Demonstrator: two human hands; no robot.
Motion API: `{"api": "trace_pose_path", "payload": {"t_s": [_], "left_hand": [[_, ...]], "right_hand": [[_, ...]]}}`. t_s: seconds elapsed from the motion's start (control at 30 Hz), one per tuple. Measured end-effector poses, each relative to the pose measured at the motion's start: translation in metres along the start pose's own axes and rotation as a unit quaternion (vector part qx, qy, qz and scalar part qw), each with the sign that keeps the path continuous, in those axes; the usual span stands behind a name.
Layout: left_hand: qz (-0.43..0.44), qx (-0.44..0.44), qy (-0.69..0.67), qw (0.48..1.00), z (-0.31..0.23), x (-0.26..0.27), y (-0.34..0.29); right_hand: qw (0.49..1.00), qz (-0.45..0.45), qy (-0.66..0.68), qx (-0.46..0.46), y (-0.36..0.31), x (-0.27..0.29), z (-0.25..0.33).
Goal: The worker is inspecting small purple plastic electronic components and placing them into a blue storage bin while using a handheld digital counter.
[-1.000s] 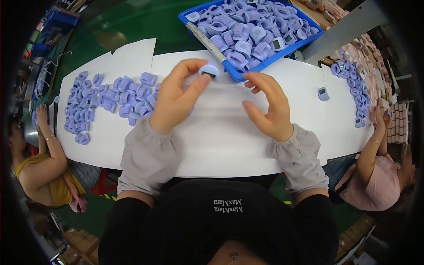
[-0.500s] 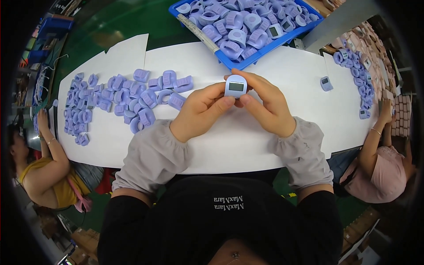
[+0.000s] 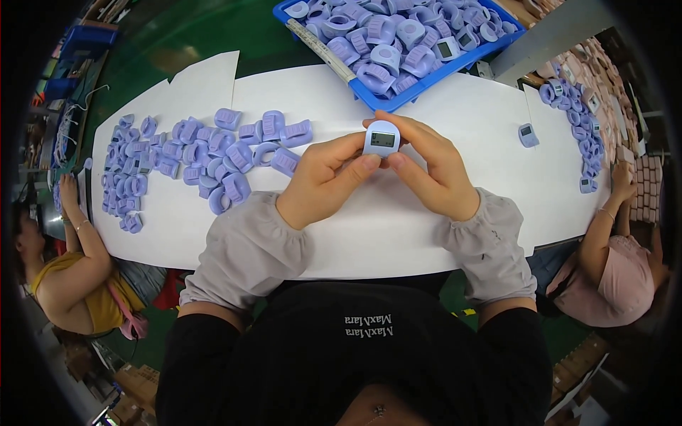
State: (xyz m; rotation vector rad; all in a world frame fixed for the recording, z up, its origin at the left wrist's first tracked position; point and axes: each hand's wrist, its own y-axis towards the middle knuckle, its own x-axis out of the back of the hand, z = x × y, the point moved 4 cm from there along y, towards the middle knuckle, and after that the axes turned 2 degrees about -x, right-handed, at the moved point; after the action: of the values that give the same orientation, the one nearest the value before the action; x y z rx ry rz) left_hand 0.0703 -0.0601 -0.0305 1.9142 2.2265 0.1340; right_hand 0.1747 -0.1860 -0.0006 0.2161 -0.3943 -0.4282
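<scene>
Between both my hands, above the white tabletop, is a small lilac digital device [image 3: 381, 138] with a rounded top and a grey display that shows dark marks. My left hand [image 3: 325, 175] grips its left side, thumb at the lower front edge. My right hand [image 3: 433, 167] closes on it from the right, with the forefinger over the top and the thumb low. The fingers hide its back. To the left lies a loose heap of similar lilac devices [image 3: 213, 156], some showing a ring-shaped opening. Just beyond my hands stands a blue bin [image 3: 398, 101] piled with more of them.
One lilac device [image 3: 527, 135] lies alone on the white tabletop [image 3: 383, 227] to the right. Farther right is a row of lilac devices [image 3: 584, 138] beside a co-worker's hand [image 3: 622, 181]. A grey post [image 3: 547, 42] rises behind. Another co-worker's arm [image 3: 82, 220] is at far left.
Dark marks now show on the device's display, which looked plain grey before. Both hands keep their hold; the whole view has shifted slightly.
</scene>
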Motion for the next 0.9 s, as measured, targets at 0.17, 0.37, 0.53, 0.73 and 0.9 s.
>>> {"api": "trace_pose_path", "payload": {"t_s": [0.17,0.37,0.53,0.73,0.9], "left_hand": [[0.002,-0.006,0.016,1.000,0.0006,-0.0011,0.0002],[0.000,-0.014,0.024,1.000,-0.0028,-0.0004,0.0000],[0.036,0.021,0.018,0.999,-0.0027,-0.0002,-0.0003],[0.023,-0.011,0.027,0.999,-0.0026,-0.0027,0.0003],[0.020,-0.021,0.050,0.998,-0.0016,-0.0029,0.0017]], "right_hand": [[1.000,-0.001,-0.015,-0.007,0.0000,0.0002,0.0015],[1.000,-0.001,-0.013,-0.005,0.0002,-0.0003,0.0017],[0.999,-0.012,-0.034,0.005,-0.0005,0.0002,0.0011],[0.999,-0.035,-0.012,-0.013,-0.0020,-0.0009,-0.0027],[0.999,-0.028,0.016,-0.030,-0.0029,-0.0006,-0.0055]]}}
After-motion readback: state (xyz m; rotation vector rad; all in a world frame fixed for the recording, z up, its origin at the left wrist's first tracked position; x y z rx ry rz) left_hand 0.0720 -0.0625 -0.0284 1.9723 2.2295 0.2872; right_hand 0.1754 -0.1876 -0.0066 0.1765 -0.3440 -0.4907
